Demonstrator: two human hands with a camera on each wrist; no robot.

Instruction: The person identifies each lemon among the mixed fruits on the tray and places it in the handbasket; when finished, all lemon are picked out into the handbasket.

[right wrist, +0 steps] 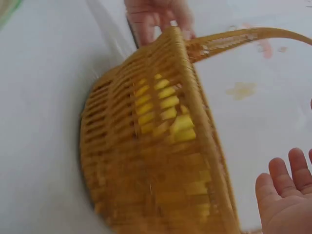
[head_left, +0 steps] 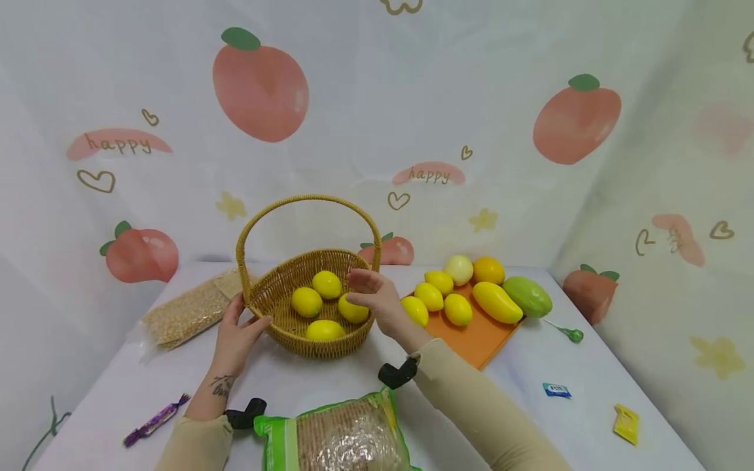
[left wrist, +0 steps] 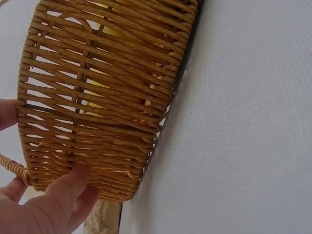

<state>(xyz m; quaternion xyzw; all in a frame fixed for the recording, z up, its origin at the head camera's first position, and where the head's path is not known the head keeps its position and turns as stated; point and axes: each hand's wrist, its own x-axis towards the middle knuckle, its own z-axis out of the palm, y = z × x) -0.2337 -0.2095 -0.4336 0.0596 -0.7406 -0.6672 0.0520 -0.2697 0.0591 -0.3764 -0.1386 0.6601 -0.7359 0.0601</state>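
Observation:
A wicker basket (head_left: 330, 345) with a tall hoop handle (head_left: 306, 198) stands in the middle of the white table and holds several yellow lemons (head_left: 307, 301). My left hand (head_left: 235, 333) rests against its left wall near the handle's base, thumb along the front. In the left wrist view the fingers (left wrist: 63, 195) touch the woven wall (left wrist: 107, 97). My right hand (head_left: 374, 297) hovers over the right rim with straight fingers and holds nothing, just beside a lemon (head_left: 353, 309). The right wrist view shows the basket (right wrist: 146, 161), the open right hand (right wrist: 287, 200) and the left hand (right wrist: 156, 17) beyond.
An orange board (head_left: 483, 337) to the right carries more lemons (head_left: 429, 296), a yellow mango (head_left: 497, 302), a green mango (head_left: 527, 296), an orange (head_left: 489, 269) and a pale round fruit (head_left: 459, 269). A grain bag (head_left: 188, 314) lies left, a green packet (head_left: 338, 438) in front. Small sweets (head_left: 556, 390) are scattered around.

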